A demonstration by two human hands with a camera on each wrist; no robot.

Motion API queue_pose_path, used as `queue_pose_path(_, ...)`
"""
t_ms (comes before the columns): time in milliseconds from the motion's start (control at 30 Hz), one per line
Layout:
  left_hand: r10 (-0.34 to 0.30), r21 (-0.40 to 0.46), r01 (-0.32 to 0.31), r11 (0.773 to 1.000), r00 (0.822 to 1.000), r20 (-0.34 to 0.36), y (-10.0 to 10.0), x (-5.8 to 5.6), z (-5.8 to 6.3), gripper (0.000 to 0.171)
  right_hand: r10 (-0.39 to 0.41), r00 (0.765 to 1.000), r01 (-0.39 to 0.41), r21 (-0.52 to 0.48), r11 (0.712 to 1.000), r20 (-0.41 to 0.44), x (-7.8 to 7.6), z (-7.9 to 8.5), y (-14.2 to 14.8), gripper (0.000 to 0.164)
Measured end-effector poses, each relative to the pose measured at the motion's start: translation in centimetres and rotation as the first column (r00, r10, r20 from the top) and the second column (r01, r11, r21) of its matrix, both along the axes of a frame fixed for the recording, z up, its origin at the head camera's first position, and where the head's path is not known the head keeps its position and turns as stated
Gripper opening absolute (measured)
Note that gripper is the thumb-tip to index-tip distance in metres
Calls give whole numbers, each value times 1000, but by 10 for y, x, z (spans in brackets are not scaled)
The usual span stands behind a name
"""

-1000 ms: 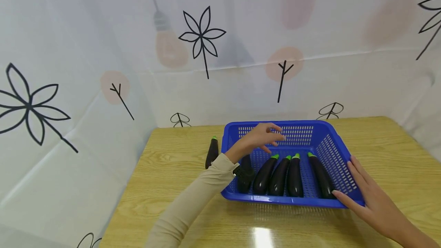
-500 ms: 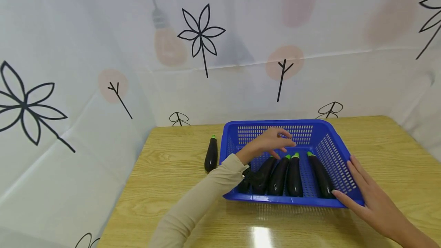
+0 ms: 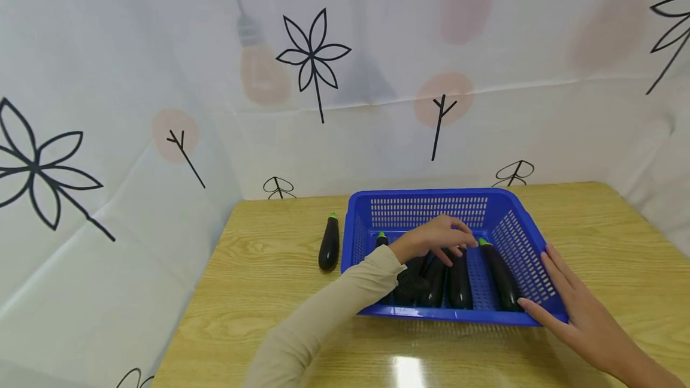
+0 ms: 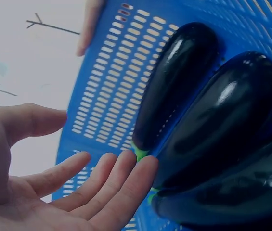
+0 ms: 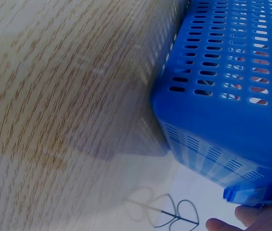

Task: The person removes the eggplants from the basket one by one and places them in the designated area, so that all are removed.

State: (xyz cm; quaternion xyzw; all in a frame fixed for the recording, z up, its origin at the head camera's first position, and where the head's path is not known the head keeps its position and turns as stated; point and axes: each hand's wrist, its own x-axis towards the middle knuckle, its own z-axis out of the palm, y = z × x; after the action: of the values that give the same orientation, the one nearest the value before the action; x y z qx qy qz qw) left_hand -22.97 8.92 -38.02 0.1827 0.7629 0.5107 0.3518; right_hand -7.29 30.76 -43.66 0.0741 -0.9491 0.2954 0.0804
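- A row of dark eggplants (image 3: pixel 460 283) is contained in the blue basket (image 3: pixel 431 314), their green caps (image 4: pixel 140 153) turned toward its far wall; those at the left are partly covered by the left arm.
- The rightmost eggplant (image 3: pixel 501 277) is separated from the others by a gap.
- The left hand (image 3: pixel 439 238) is held above the row, its fingers loosely spread and gripping nothing; whether a cap is touched cannot be told.
- The basket's near right corner is held by the right hand (image 3: pixel 579 313), the thumb laid over the near rim and the fingers along the outside.
- A lone eggplant (image 3: pixel 329 244) is laid just left of the basket on the wood-grained desk (image 3: pixel 259 262).
- The left arm is covered by a beige sleeve (image 3: pixel 334 310).
- The desk is backed by white cloth (image 3: pixel 372 142) printed with leaves and bulbs.
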Motion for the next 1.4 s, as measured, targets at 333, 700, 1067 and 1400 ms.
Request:
queue_pose_path(333,-8,-22,9,1000,997,73,25,3,-9,27,3,1000,-3,-1,1000,-4,1,0,1,88)
queue_pose_path(700,16,-35,-12,999,994,104,46,10,-26,21,28,999,-28,-21,999,-30,-1,1,0,87)
queue_pose_path(1067,42,-79,-35,996,995,87,57,14,-30,12,16,1000,-16,-25,1000,-1,-1,3,-1,88)
queue_pose_path(1400,33,-108,-24,994,996,88,65,15,-35,9,-3,1000,3,-18,1000,-5,1,1,-1,88)
